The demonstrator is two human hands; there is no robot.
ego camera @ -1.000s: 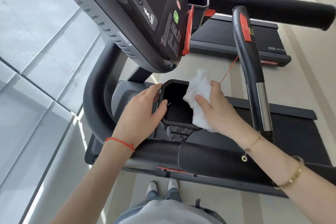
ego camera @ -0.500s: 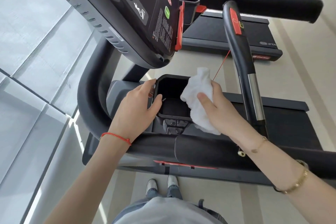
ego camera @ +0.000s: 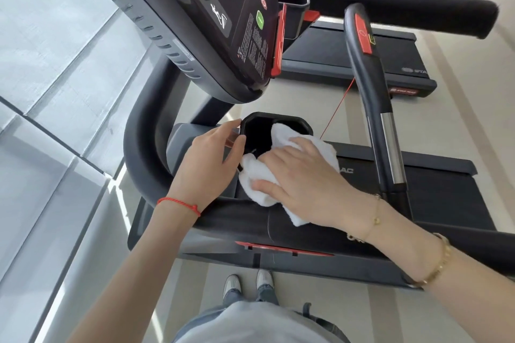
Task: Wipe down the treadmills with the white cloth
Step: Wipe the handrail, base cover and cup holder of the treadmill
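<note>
Right hand [ego camera: 303,186]: mine, fingers spread nearly flat, pressing the white cloth [ego camera: 259,178] down; nothing pinched or curled round
White cloth: directly under my right palm, bunched, one end spilling over the rim into the cup holder [ego camera: 256,131], the other trailing back toward my wrist; long axis runs from holder to wrist
Left hand [ego camera: 211,159]: just left of the cloth, thumb and fingers curled round the holder's near-left rim, steadying it
Treadmill [ego camera: 145,153]: under both hands; the holder's hollow lies ahead of my right fingertips, so that hand is nearer for the next wipe, by my reckoning
</note>
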